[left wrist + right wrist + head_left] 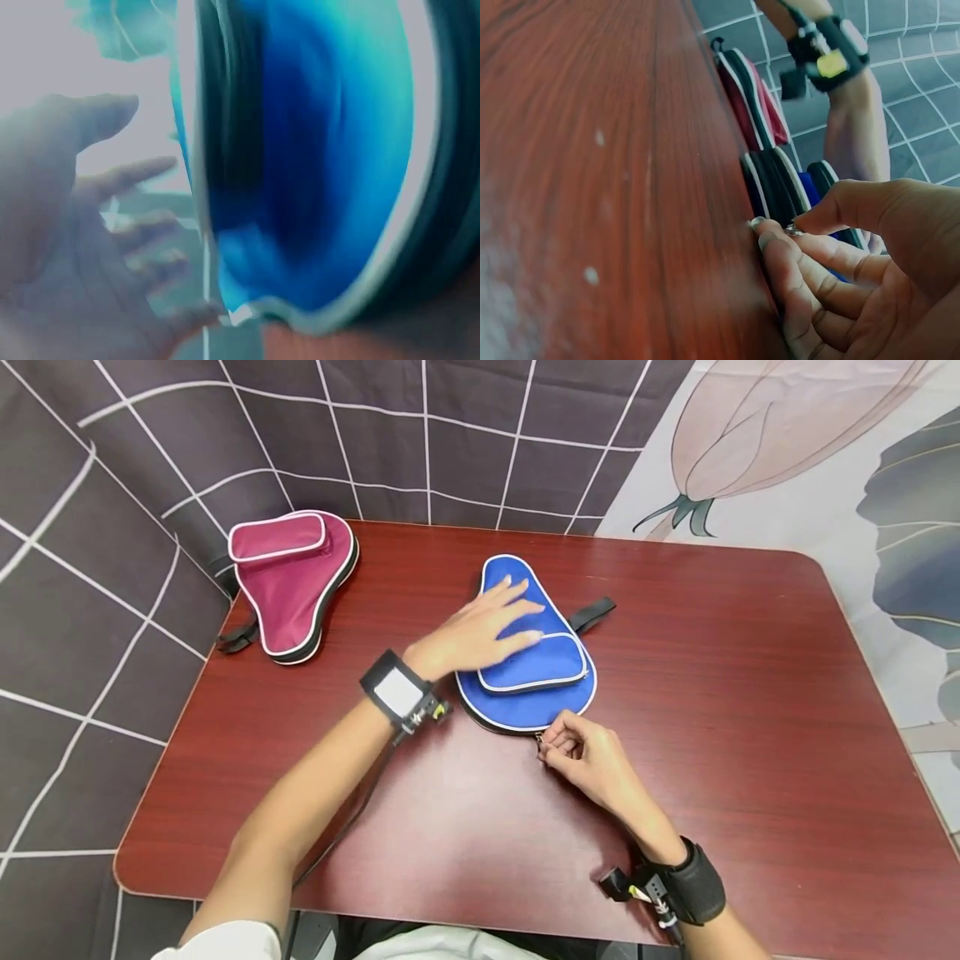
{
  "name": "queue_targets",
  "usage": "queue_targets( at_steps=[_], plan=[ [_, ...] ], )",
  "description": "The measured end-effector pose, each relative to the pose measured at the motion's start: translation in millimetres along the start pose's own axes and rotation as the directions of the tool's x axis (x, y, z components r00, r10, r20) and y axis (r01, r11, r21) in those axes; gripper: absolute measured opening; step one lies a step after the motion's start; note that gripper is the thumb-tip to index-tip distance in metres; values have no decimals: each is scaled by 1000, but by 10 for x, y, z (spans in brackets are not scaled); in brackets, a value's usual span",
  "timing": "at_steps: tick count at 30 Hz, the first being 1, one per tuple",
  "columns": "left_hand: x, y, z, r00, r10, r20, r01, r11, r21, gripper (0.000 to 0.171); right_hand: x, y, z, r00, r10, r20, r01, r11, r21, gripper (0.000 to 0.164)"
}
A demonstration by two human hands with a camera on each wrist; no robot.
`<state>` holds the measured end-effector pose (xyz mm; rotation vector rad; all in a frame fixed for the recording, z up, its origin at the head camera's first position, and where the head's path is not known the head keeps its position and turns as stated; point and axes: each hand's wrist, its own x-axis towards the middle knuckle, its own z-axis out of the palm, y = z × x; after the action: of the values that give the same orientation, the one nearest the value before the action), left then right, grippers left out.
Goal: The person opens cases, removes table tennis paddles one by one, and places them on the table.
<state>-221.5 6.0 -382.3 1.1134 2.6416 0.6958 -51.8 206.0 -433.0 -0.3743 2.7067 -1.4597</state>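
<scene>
A blue zippered case [534, 697] with white piping and a front pocket lies on the table, its wide rounded end toward me. My left hand [486, 628] is spread over its upper part, fingers fairly straight; the left wrist view [97, 225] is blurred and shows those fingers extended beside the blue fabric. At the near edge of the case my right hand [588, 756] pinches the small metal zipper pull [793, 229] between thumb and fingers. The black zipper band [780, 184] runs along the side of the case, just beyond the fingertips.
A pink-red case [288, 581] of the same shape lies at the table's back left, its black strap [238, 639] over the edge. Another black strap [592, 614] sticks out right of the blue case. Dark gridded cloth [465, 452] hangs behind the reddish-brown table [750, 710].
</scene>
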Motion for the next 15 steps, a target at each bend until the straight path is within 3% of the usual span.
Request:
queue_targets(
  at_steps=[3, 7, 11, 15],
  plan=[
    [146, -202, -71, 997, 77, -2, -77, 997, 31, 46, -1, -4, 16, 1000, 6, 4, -6, 1000, 12, 14],
    [274, -406, -88, 992, 109, 63, -112, 992, 53, 46, 0, 7, 33, 1000, 11, 10, -12, 1000, 26, 16],
    [336, -501, -78, 987, 108, 121, -118, 990, 77, 48, -3, 10, 27, 1000, 19, 11, -19, 999, 36, 16],
    [363, -524, -77, 986, 109, 127, -123, 986, 111, 49, -3, 11, 11, 1000, 21, 5, -21, 999, 45, 17]
  ],
)
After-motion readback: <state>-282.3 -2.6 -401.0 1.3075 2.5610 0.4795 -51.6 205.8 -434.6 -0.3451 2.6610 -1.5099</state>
